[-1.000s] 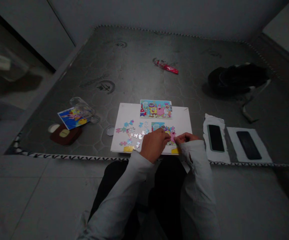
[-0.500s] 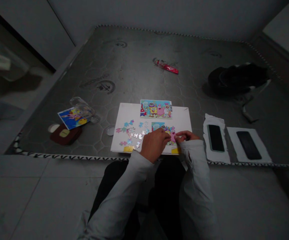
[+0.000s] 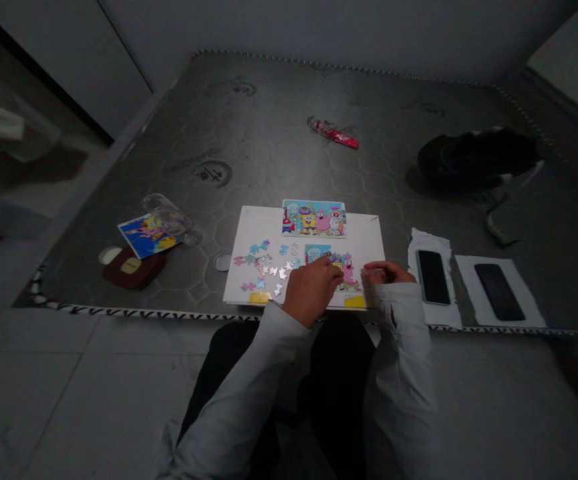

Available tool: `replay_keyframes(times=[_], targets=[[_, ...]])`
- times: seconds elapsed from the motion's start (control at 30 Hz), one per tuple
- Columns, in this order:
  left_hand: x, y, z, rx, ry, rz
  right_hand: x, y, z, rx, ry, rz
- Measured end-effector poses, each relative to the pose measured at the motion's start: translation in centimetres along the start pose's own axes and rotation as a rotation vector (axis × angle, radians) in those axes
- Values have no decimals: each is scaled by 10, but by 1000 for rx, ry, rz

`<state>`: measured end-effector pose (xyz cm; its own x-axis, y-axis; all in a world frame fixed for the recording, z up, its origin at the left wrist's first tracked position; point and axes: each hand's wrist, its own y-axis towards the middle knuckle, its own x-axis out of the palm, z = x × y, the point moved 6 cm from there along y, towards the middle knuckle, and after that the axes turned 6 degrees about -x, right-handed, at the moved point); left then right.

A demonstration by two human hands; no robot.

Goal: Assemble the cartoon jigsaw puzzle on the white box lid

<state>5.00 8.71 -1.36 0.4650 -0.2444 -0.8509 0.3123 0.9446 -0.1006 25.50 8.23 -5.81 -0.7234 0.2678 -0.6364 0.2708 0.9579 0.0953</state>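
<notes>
On a white board [image 3: 263,223] lies a partly joined jigsaw puzzle [image 3: 349,268] of cartoon figures, with a pink figure at its right side. My left hand [image 3: 313,287] is closed, its bent fingertips touching the puzzle and covering its lower left part. Just right of the puzzle, over the board's edge, is my right hand [image 3: 389,272]; its thumb and forefinger look slightly apart, and I make out nothing held. Loose jigsaw pieces [image 3: 273,271] are scattered left of my left hand. Above the puzzle lies a picture card [image 3: 313,219] with the same figures.
Two phones, one green-edged [image 3: 433,277] and one dark [image 3: 499,292], lie on white sheets at right. A brown case [image 3: 133,270], blue card [image 3: 143,233] and clear plastic packaging [image 3: 169,217] are at left. Farther back are a red packet [image 3: 336,135] and black bag-like object [image 3: 479,160].
My right hand has drawn back to the right, off the puzzle's edge, uncovering the pink figure's side. My left hand stays on the puzzle.
</notes>
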Motion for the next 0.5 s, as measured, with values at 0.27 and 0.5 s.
replay_keyframes(times=[0.27, 0.5], targets=[[-32, -5, -11, -79, 31, 119, -7, 4, 6, 41, 10, 53], [-94, -22, -68, -277, 73, 298, -7, -1, -13, 17, -12, 54]])
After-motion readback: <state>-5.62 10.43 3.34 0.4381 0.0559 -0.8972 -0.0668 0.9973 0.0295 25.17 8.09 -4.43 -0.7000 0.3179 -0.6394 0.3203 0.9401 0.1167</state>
